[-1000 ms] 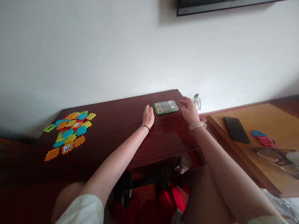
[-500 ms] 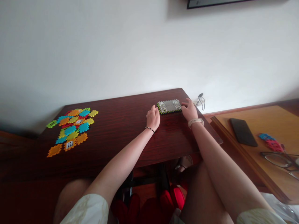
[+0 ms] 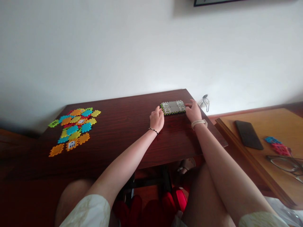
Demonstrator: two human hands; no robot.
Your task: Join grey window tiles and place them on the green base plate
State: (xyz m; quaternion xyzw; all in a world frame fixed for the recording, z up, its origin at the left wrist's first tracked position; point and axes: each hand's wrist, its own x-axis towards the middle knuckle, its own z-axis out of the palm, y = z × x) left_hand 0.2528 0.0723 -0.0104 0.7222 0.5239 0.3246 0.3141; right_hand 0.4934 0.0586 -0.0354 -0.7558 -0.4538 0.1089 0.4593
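A flat grey panel (image 3: 173,107) with white window tiles and a green toothed border lies at the far right of the dark wooden table (image 3: 123,132). My left hand (image 3: 157,119) touches its left edge with fingers curled. On the panel's right edge rests my right hand (image 3: 193,111), fingers pressed against it. A black bead bracelet circles my left wrist and a pale watch my right.
Several loose toothed tiles (image 3: 73,129) in orange, blue, yellow and green lie at the table's left. A lighter wooden surface (image 3: 265,126) on the right holds a black phone (image 3: 248,135), blue and red tiles (image 3: 276,145) and glasses (image 3: 286,164). A cable (image 3: 204,101) hangs behind the table.
Both hands have closed in from either side onto the grey panel's edges. One second ago they hovered open beside it.
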